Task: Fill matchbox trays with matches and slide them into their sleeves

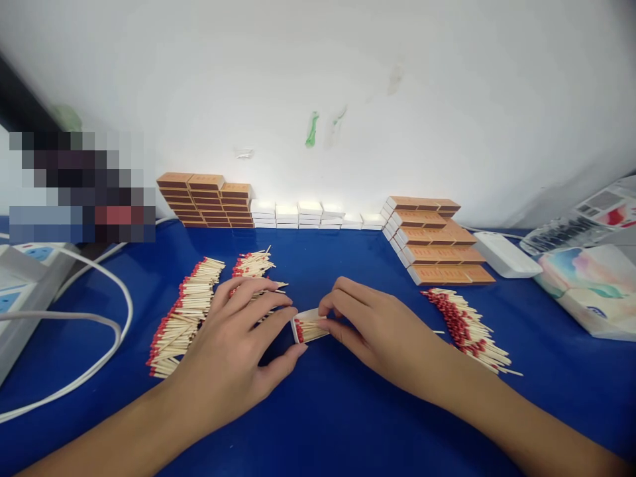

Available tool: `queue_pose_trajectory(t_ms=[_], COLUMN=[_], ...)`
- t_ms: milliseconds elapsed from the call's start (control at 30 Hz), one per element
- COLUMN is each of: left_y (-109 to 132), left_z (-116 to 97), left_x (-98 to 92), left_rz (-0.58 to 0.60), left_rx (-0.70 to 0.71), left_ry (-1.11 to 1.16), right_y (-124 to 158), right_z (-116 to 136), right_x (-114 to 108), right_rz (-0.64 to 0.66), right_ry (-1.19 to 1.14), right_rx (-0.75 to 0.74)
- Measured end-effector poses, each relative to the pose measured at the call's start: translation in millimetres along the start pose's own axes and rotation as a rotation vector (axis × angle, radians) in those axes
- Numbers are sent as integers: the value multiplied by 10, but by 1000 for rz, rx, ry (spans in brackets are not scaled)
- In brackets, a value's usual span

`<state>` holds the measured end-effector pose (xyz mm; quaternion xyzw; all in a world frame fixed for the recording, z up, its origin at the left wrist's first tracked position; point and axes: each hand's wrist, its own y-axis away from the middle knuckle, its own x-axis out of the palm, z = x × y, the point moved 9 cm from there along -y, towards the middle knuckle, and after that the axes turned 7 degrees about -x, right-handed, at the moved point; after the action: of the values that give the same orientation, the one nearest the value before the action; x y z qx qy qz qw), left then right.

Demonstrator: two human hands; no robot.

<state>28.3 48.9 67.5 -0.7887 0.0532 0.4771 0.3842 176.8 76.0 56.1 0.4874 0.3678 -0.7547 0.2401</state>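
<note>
A white inner matchbox tray point(297, 330) lies on the blue tabletop between my hands. Red-headed matches point(311, 329) fill it, their heads toward the left end. My left hand point(243, 334) holds the tray's left end between thumb and forefinger. At the right end, my right hand point(365, 318) is closed, thumb and fingertips on the tray and the match ends; its fingers hide that end. Loose matches point(191, 311) lie in a long row left of my left hand, and a second pile point(252, 264) is partly behind it. Another match pile point(467, 331) sits beyond my right wrist.
Brown matchboxes are stacked at the back left point(203, 199) and back right point(437, 242). White trays point(308, 215) line the wall between them. Left are white cables point(124, 318) and a power strip point(30, 291); right, a white device point(507, 254) and a tissue pack point(591, 291).
</note>
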Motion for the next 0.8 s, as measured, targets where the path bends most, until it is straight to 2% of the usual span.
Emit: queue_pose_trajectory(t_ms=[367, 633, 800], left_y=[15, 12, -5], left_z=[21, 9, -86], left_x=[-1, 6, -50], left_rz=[0, 7, 16], left_rx=[-6, -6, 23], left_ry=[27, 26, 100], right_y=[5, -4, 3], right_z=[-15, 16, -115], right_x=[72, 26, -144], right_rz=[75, 7, -94], right_ry=[50, -38, -98], right_rx=[-14, -27, 55])
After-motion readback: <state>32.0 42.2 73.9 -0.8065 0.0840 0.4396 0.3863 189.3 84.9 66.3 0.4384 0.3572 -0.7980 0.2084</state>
